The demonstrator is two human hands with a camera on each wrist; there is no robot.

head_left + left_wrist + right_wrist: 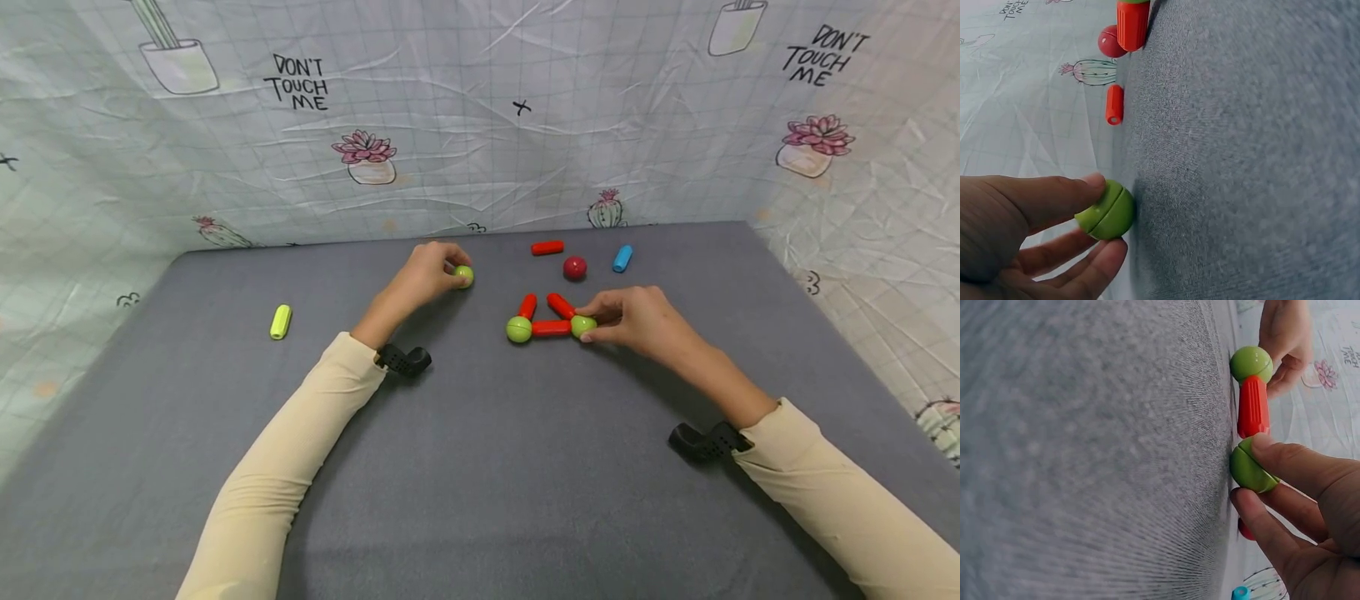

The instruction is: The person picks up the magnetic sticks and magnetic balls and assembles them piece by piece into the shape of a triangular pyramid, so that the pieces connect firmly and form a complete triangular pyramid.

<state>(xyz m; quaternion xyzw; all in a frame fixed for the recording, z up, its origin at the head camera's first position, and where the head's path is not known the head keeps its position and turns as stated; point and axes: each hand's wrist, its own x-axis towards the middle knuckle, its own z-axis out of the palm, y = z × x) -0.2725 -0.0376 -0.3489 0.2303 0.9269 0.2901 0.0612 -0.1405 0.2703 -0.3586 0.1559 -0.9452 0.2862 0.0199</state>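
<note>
My left hand (429, 273) pinches a loose green ball (1107, 210) between thumb and fingers, close over the table. With thumb and fingertips my right hand (637, 321) holds another green ball (1252, 466), at the right corner of a small joined shape. A red rod (551, 328) runs from that ball to a third green ball (518, 329) on the left. Two more red rods slant away from these corners, one left rod (528, 306) and one right rod (560, 306), their far ends apart.
Behind the shape lie a red ball (574, 267), a loose red rod (547, 247) and a blue rod (622, 258). A yellow-green rod (281, 322) rests at the left of the grey table (480, 467). A printed cloth (465, 100) hangs along the back edge.
</note>
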